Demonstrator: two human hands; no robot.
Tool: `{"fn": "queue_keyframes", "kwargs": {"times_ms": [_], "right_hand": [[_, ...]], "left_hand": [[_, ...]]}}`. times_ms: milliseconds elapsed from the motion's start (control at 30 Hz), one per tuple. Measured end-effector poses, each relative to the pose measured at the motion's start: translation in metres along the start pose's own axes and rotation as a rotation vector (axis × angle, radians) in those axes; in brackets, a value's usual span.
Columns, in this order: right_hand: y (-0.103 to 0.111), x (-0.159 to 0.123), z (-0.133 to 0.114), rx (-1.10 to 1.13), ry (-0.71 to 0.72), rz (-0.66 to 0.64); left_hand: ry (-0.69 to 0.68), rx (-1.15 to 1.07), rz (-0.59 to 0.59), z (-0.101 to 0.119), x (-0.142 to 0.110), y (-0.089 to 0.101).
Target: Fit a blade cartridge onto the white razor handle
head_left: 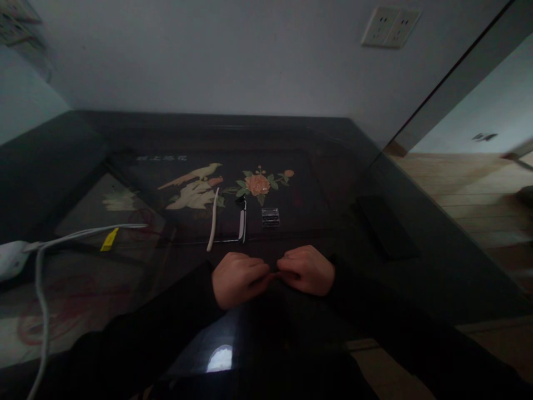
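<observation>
Both hands are in tight now, low over the counter (449,294), knuckles up! The left hand (241,280) is curled closed, the right hand (307,270) curled closed opposite it, and their fingertips come together in the narrow space between. Anything pinched in there? From here I cannot tell; the fingers cover it.

Just beyond the knuckles lies the small clear plastic case (270,217), flat on the dark glass, with neither hand touching it. To its left, a slim tool (242,223) with a black head and a pale body, and left again a curved white strip (214,219), lying lengthwise away from the person.

Birds (192,186) and a pink flower (257,184) decorate the surface behind. Over on the right side, a flat black rectangular object (387,228), well apart from the hands. Far left, a white cable (83,236) with a yellow tag (109,240) runs from a white block (12,258).
</observation>
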State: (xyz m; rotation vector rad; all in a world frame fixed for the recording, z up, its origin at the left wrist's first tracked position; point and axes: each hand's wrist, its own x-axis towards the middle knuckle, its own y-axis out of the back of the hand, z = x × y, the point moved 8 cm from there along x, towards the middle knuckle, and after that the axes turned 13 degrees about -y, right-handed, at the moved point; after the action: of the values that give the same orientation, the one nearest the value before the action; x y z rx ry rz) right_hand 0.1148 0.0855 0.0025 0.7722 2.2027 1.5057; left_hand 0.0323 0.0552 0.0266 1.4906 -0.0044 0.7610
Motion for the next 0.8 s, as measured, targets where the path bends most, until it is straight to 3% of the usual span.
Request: {"fn": "queue_keyframes", "kwargs": {"times_ms": [567, 800], "right_hand": [[-0.001, 0.002, 0.004, 0.062, -0.015, 0.020], [0.002, 0.004, 0.011, 0.136, -0.041, 0.033]], "left_hand": [[0.010, 0.074, 0.007, -0.001, 0.000, 0.002], [0.025, 0.243, 0.083, -0.010, 0.001, 0.021]]}}
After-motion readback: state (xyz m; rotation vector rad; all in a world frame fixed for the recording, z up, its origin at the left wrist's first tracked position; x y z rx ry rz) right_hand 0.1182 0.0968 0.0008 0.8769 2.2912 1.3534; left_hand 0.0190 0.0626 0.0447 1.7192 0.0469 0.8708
